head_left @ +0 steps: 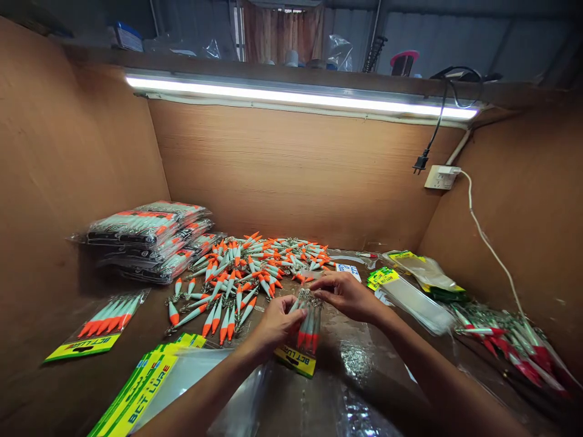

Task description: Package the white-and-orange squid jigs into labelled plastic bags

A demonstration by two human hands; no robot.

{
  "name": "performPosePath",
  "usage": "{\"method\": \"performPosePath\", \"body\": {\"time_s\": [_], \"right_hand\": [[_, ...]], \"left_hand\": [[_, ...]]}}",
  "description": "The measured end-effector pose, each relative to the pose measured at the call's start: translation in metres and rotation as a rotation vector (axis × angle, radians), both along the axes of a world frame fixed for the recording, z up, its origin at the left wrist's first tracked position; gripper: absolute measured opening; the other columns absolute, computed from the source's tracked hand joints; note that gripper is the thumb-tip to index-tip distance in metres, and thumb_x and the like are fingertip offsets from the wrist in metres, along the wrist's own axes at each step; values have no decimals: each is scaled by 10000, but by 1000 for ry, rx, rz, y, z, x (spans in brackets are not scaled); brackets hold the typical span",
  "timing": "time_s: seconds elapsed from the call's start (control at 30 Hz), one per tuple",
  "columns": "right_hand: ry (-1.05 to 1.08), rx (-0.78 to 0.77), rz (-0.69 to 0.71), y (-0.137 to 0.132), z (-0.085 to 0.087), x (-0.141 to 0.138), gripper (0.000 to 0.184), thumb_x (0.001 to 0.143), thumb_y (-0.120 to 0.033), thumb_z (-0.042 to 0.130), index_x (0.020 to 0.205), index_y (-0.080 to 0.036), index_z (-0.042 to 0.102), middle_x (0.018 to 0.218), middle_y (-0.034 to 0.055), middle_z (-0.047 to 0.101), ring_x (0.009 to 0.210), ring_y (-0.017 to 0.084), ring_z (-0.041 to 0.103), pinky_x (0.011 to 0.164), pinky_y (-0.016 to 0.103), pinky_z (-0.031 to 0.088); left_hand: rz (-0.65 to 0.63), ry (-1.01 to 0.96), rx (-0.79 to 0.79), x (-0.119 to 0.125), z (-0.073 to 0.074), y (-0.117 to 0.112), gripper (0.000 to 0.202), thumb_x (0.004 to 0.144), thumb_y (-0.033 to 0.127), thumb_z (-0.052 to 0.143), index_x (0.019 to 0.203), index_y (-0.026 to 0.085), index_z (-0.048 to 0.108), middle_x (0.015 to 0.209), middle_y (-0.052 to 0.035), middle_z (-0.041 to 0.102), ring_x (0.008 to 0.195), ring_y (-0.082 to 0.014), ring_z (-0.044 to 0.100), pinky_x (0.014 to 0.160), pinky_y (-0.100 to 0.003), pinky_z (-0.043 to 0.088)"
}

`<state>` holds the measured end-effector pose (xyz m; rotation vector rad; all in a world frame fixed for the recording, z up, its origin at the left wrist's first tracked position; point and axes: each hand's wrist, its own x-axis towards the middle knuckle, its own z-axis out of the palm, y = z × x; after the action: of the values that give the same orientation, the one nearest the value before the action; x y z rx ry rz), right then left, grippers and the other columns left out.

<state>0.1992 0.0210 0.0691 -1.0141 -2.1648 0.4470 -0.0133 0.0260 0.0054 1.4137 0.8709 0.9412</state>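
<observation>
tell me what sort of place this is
Probably a packing bench in a small workshop: a pile of loose orange-tipped lures, a stack of bags printed BCT LURE, and filled clear packs piled at the left, all under a tube light.

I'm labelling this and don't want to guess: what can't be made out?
In the head view:
Handled lures: partly hidden behind the left hand.
Flat bags: left forearm covers some; bottom edge crops them.
Lure pile: overlap hides the count.
White label: finer print too small.
</observation>
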Motion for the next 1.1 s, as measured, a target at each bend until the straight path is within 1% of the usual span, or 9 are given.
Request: {"method": "performPosePath", "body": {"time_s": [0.07, 0.13, 0.37, 0.5, 0.63, 0.73, 0.83, 0.97, 1.1], "right_hand": [[4, 10, 13, -2, 1, -2, 194, 932, -244, 655, 1086, -260, 774, 980, 35, 757, 848, 172, 668, 770, 275, 491], [12, 25, 16, -3, 1, -3, 199, 931, -235, 658, 1095, -262, 768, 989, 34, 754, 851, 170, 663, 781, 277, 487], [-33, 61, -6, -5, 6, -4, 180, 950, -256, 640, 1064, -266, 779, 915, 37, 718, 854, 175, 639, 753, 278, 479], [-31, 72, 0, -4, 6, -4, 191, 964, -253, 620, 1072, -264, 778, 922, 45, 718, 862, 179, 639, 769, 285, 481], [-29, 66, 6, -2, 3, -3, 200, 982, -236, 584, 1012, -247, 782, 929, 52, 720, 867, 182, 640, 787, 299, 487], [-15, 75, -30, -1, 2, -2, 187, 973, -231, 594, 1020, -242, 775, 942, 55, 728, 875, 191, 643, 805, 320, 495], [-19, 89, -62, 0, 1, -1, 183, 968, -237, 604, 1039, -238, 772, 952, 65, 730, 897, 202, 647, 828, 339, 502], [-50, 106, -45, 0, 1, 0, 201, 985, -262, 582, 1031, -251, 777, 949, 64, 722, 904, 205, 641, 833, 344, 505], [-67, 115, -31, -1, 2, -1, 205, 989, -263, 580, 1057, -264, 773, 945, 62, 712, 898, 202, 632, 826, 339, 499]], "left_hand": [[6, 22, 46, 1, 1, 0, 295, 715, 387, 769, 710, 134, 617, 618, 36, 510, 547, -88, 409, 511, -202, 286], [-13, 11, 50, 0, 0, 1, 295, 716, 392, 774, 748, 127, 651, 673, 11, 568, 587, -103, 463, 539, -205, 327], [-43, -101, -73, -2, -4, 0, 449, 688, 477, 830, 915, 106, 717, 744, -43, 659, 674, -174, 607, 609, -246, 436], [-64, -138, -100, -3, -4, 0, 477, 674, 431, 863, 989, 103, 721, 852, -84, 712, 764, -212, 659, 687, -287, 493], [-116, -175, -144, -3, -4, 1, 511, 677, 384, 877, 1072, 108, 706, 919, -113, 737, 825, -229, 687, 742, -313, 516], [-97, -181, -128, -3, -3, 1, 495, 659, 367, 890, 1039, 113, 700, 913, -105, 737, 801, -217, 688, 727, -304, 517], [-75, -167, -119, -3, -4, 2, 471, 681, 387, 873, 1019, 123, 679, 888, -86, 724, 763, -198, 674, 688, -289, 507], [-21, -106, -87, -2, -8, 5, 390, 707, 428, 842, 864, 132, 642, 750, -16, 644, 635, -127, 578, 574, -219, 411], [22, -95, -23, -2, -5, 4, 383, 686, 417, 846, 750, 145, 585, 673, 25, 563, 592, -95, 495, 548, -201, 351]]}}
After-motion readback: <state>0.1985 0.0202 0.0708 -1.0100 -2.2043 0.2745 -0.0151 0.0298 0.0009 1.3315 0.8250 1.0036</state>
